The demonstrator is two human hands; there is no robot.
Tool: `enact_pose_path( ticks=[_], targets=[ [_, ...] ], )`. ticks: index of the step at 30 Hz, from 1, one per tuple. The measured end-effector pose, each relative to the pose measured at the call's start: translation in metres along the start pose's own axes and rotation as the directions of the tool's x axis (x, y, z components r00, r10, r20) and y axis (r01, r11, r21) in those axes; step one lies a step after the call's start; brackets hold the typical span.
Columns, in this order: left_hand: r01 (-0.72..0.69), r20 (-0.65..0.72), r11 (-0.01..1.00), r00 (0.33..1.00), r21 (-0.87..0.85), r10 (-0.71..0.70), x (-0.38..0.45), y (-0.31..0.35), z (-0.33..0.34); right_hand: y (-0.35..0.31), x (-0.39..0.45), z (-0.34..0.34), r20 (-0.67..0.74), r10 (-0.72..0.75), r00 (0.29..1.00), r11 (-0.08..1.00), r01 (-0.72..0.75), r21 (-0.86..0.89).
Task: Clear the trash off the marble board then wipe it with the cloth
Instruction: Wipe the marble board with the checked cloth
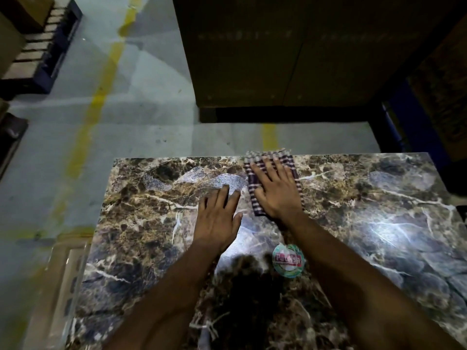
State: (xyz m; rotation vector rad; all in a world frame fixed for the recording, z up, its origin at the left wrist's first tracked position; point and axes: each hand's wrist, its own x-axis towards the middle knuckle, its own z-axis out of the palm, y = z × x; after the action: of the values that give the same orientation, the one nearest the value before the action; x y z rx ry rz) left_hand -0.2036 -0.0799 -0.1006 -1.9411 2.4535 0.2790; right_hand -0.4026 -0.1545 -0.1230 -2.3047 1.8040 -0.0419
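From the head camera, your right hand [274,189] lies flat with fingers spread, pressing the checked cloth [271,173] onto the far edge of the marble board [379,223], while your left hand [218,215] rests open, fingers straight, on the stone just beside it, so by the look of it you're into the wiping with most of the surface left to cover. A round printed label [288,260] lies between your forearms and a pale meshy patch [194,179] sits beyond your left fingertips; whether either is trash I cannot tell. Big cardboard boxes [290,51] stand on the floor beyond the board, clear of your stroke.
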Motion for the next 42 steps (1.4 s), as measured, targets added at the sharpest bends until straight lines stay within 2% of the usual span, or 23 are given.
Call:
enact_pose_path(
  ticks=[5,9,11,14,17,20,22,25,29,34,38,42],
  targets=[
    [0.051,0.015,0.999,0.999,0.014,-0.051,-0.001,0.012,0.005,0.010,0.016,-0.010,-0.044,0.106,0.993,0.994,-0.106,0.022],
    [0.058,-0.010,0.998,0.998,0.009,-0.058,-0.001,0.019,0.010,0.007,-0.010,-0.006,0.017,-0.058,0.998,0.998,0.058,-0.022],
    [0.067,-0.031,0.998,0.997,-0.005,-0.067,-0.003,0.023,0.011,0.026,-0.026,-0.007,0.028,-0.086,0.996,0.996,0.087,-0.022],
    [0.062,-0.036,0.998,0.997,-0.004,-0.062,-0.011,0.031,0.011,0.043,-0.023,-0.009,0.001,0.003,1.000,0.999,-0.003,-0.033],
    [0.062,-0.011,0.998,0.998,-0.007,-0.063,-0.017,0.039,0.012,0.025,-0.021,-0.009,-0.008,0.066,0.998,0.998,-0.066,-0.022],
    [0.086,0.009,0.996,0.996,-0.012,-0.086,-0.029,0.047,0.013,0.005,-0.056,-0.004,0.018,-0.089,0.996,0.995,0.089,-0.043],
    [0.092,0.034,0.995,0.995,-0.040,-0.090,-0.037,0.053,0.012,0.014,-0.091,-0.003,0.035,-0.133,0.990,0.990,0.134,-0.031],
    [0.088,0.078,0.990,0.994,-0.108,-0.080,-0.054,0.060,0.007,0.036,-0.115,-0.001,0.013,-0.033,0.999,0.999,0.034,-0.032],
    [0.026,0.077,0.996,0.997,-0.087,-0.019,-0.079,0.063,0.004,0.016,-0.116,0.001,-0.001,0.092,0.996,0.996,-0.092,-0.001],
    [0.056,0.068,0.993,0.996,-0.099,-0.049,-0.110,0.072,0.010,0.002,-0.176,0.011,0.061,-0.028,0.998,0.999,0.030,-0.031],
    [0.064,0.069,0.995,0.996,-0.083,-0.059,-0.142,0.081,0.021,0.019,-0.209,0.009,0.029,0.064,0.998,0.998,-0.065,0.005],
    [0.055,0.053,0.995,0.997,-0.079,-0.051,-0.166,0.089,0.025,-0.002,-0.212,0.013,0.013,0.136,0.991,0.991,-0.136,0.016]
  ],
)
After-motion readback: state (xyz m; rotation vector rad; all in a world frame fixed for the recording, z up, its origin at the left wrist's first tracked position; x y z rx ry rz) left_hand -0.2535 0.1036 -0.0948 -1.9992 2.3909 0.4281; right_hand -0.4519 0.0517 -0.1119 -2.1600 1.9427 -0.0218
